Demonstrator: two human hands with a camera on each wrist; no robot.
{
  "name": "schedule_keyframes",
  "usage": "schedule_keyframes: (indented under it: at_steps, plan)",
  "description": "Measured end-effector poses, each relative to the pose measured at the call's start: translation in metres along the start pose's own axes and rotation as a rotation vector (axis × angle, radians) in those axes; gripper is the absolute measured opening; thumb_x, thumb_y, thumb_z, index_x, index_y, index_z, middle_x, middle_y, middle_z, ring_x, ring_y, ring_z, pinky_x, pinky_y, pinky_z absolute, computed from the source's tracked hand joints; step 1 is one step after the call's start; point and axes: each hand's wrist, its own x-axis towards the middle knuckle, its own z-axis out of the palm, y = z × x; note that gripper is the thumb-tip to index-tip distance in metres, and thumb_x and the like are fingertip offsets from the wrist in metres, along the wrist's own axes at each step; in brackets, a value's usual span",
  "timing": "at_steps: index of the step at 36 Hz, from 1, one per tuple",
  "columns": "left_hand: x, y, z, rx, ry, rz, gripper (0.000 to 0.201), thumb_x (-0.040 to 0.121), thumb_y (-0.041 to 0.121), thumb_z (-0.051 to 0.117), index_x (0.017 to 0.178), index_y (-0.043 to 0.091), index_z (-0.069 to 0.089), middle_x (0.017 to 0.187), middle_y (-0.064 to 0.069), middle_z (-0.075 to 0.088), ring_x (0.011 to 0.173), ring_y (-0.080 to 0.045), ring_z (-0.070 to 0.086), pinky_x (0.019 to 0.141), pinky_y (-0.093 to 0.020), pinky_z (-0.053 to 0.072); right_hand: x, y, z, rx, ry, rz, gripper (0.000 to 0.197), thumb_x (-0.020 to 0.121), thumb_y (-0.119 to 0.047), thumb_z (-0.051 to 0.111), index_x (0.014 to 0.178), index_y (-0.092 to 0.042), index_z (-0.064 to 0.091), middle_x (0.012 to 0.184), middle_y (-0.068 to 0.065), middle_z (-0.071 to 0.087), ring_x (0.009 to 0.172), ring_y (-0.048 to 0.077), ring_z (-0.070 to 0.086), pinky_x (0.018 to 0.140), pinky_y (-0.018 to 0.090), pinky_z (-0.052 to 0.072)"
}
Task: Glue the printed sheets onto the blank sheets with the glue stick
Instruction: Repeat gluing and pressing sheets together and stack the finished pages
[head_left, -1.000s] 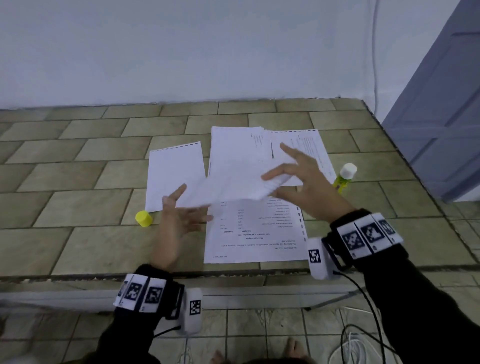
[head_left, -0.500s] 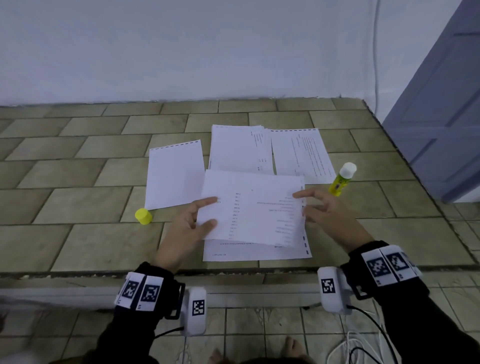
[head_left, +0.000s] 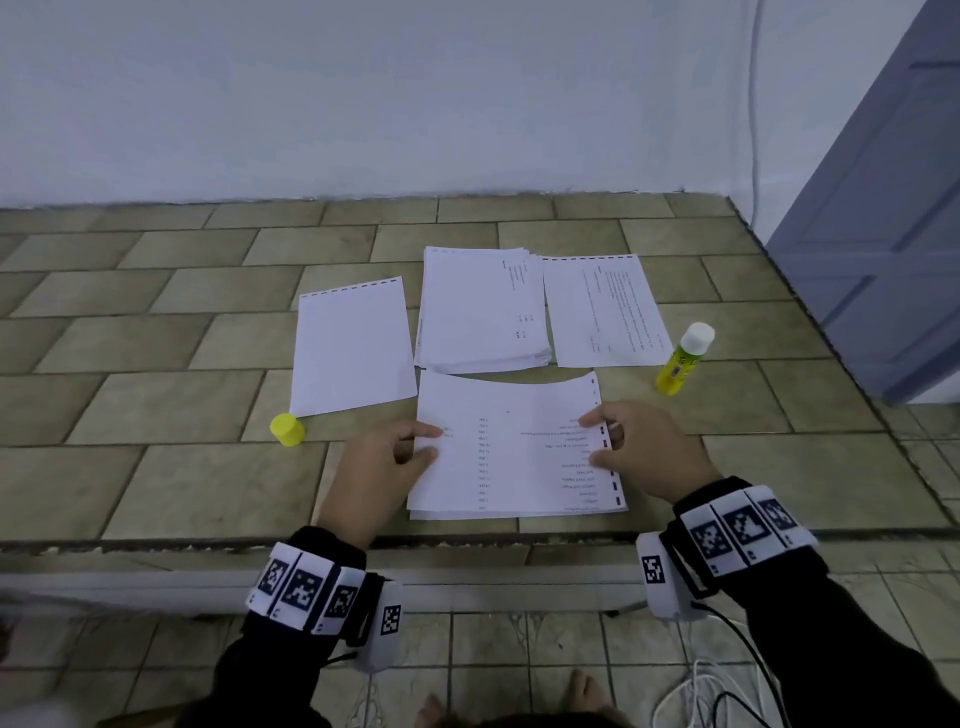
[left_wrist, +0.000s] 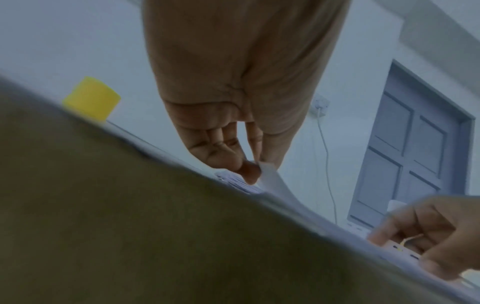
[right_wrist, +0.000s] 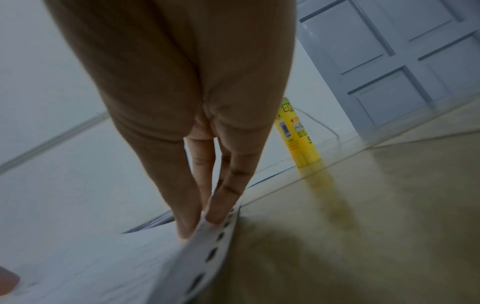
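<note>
A printed sheet (head_left: 514, 447) lies near the front edge of the tiled counter, over another sheet whose edge (head_left: 514, 515) shows beneath. My left hand (head_left: 415, 441) pinches its left edge (left_wrist: 270, 176) between thumb and fingers. My right hand (head_left: 605, 436) pinches the punched right edge (right_wrist: 215, 236). The far edge of the sheet bows up a little. The glue stick (head_left: 683, 358) stands uncapped at the right, its yellow body (right_wrist: 296, 135) just beyond my right fingers. Its yellow cap (head_left: 287, 429) sits left of my left hand.
A blank sheet (head_left: 353, 345) lies at the back left, a stack of sheets (head_left: 480, 312) in the middle, and one printed sheet (head_left: 602, 309) to its right. The counter's front edge (head_left: 467, 540) runs under my wrists. A blue-grey door (head_left: 883, 208) stands right.
The printed sheet came down from mid-air, turned flat and now lies on the sheet below it. Both hands moved toward me and took hold of its side edges.
</note>
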Motion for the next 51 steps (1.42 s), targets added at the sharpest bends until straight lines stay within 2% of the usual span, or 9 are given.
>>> schedule_keyframes:
  at_steps: [4, 6, 9, 15, 21, 33, 40, 47, 51]
  plan:
    - [0.000, 0.000, 0.002, 0.105, 0.019, 0.050, 0.019, 0.090, 0.010, 0.070, 0.107, 0.019, 0.072, 0.064, 0.026, 0.053, 0.066, 0.013, 0.056, 0.060, -0.005, 0.041, 0.001, -0.001, 0.004, -0.074, -0.010, -0.011, 0.041, 0.083, -0.005, 0.071, 0.121, -0.016, 0.059, 0.114, 0.001, 0.051, 0.096, 0.012, 0.051, 0.082, 0.020, 0.043]
    - [0.000, -0.001, 0.003, 0.127, 0.014, 0.042, 0.018, 0.089, 0.012, 0.070, 0.105, 0.021, 0.071, 0.051, 0.018, 0.050, 0.057, 0.005, 0.053, 0.057, -0.009, 0.040, 0.002, -0.001, 0.005, -0.097, -0.020, -0.016, 0.041, 0.084, -0.004, 0.068, 0.122, -0.016, 0.058, 0.115, 0.002, 0.049, 0.096, 0.011, 0.046, 0.081, 0.018, 0.037]
    - [0.001, -0.003, 0.002, 0.168, 0.012, 0.029, 0.018, 0.089, 0.017, 0.071, 0.105, 0.024, 0.071, 0.062, 0.006, 0.057, 0.059, -0.006, 0.053, 0.059, -0.014, 0.043, 0.002, -0.001, 0.004, -0.112, -0.027, -0.024, 0.041, 0.084, -0.005, 0.068, 0.122, -0.016, 0.058, 0.113, 0.001, 0.048, 0.095, 0.011, 0.045, 0.079, 0.017, 0.035]
    - [0.000, -0.002, 0.002, 0.176, 0.010, 0.039, 0.019, 0.087, 0.017, 0.073, 0.105, 0.023, 0.071, 0.059, 0.002, 0.054, 0.057, -0.007, 0.050, 0.056, -0.014, 0.036, -0.003, 0.006, 0.005, -0.090, -0.015, -0.025, 0.040, 0.084, -0.008, 0.070, 0.121, -0.021, 0.060, 0.106, 0.001, 0.050, 0.088, 0.011, 0.053, 0.067, 0.011, 0.040]
    - [-0.003, -0.004, 0.003, 0.168, 0.016, 0.041, 0.020, 0.086, 0.018, 0.075, 0.104, 0.025, 0.072, 0.056, 0.014, 0.049, 0.060, -0.001, 0.053, 0.057, -0.011, 0.036, -0.005, 0.010, 0.001, -0.032, -0.010, -0.021, 0.040, 0.081, -0.007, 0.074, 0.117, -0.021, 0.063, 0.106, 0.004, 0.056, 0.089, 0.014, 0.060, 0.079, 0.019, 0.051]
    - [-0.003, -0.007, 0.003, 0.145, 0.011, 0.032, 0.021, 0.086, 0.021, 0.075, 0.105, 0.029, 0.071, 0.075, 0.022, 0.060, 0.074, 0.008, 0.059, 0.064, -0.005, 0.040, -0.006, 0.013, 0.000, -0.012, -0.028, -0.015, 0.039, 0.082, -0.011, 0.075, 0.117, -0.023, 0.062, 0.109, 0.000, 0.056, 0.092, 0.012, 0.059, 0.079, 0.019, 0.052]
    - [-0.002, -0.002, 0.001, 0.149, 0.013, 0.045, 0.020, 0.084, 0.014, 0.077, 0.101, 0.024, 0.073, 0.051, 0.025, 0.048, 0.061, 0.012, 0.053, 0.059, -0.004, 0.037, -0.008, 0.012, -0.001, 0.001, -0.039, -0.014, 0.039, 0.082, -0.011, 0.074, 0.117, -0.022, 0.063, 0.109, 0.001, 0.056, 0.089, 0.011, 0.059, 0.066, 0.008, 0.045]
    - [-0.002, -0.005, 0.001, 0.168, 0.004, 0.057, 0.021, 0.084, 0.020, 0.077, 0.103, 0.026, 0.072, 0.064, 0.017, 0.050, 0.066, 0.007, 0.055, 0.061, -0.006, 0.038, -0.008, 0.008, 0.001, -0.069, -0.048, -0.002, 0.040, 0.085, -0.012, 0.070, 0.122, -0.022, 0.060, 0.111, 0.001, 0.052, 0.086, 0.009, 0.054, 0.063, 0.003, 0.040]
    - [0.000, -0.006, 0.000, 0.181, -0.013, 0.059, 0.022, 0.083, 0.019, 0.077, 0.103, 0.027, 0.071, 0.072, 0.005, 0.054, 0.067, -0.003, 0.054, 0.062, -0.007, 0.038, -0.009, 0.005, 0.002, -0.179, -0.047, 0.005, 0.043, 0.087, -0.016, 0.067, 0.127, -0.025, 0.058, 0.123, -0.001, 0.041, 0.116, 0.014, 0.043, 0.084, 0.012, 0.034]
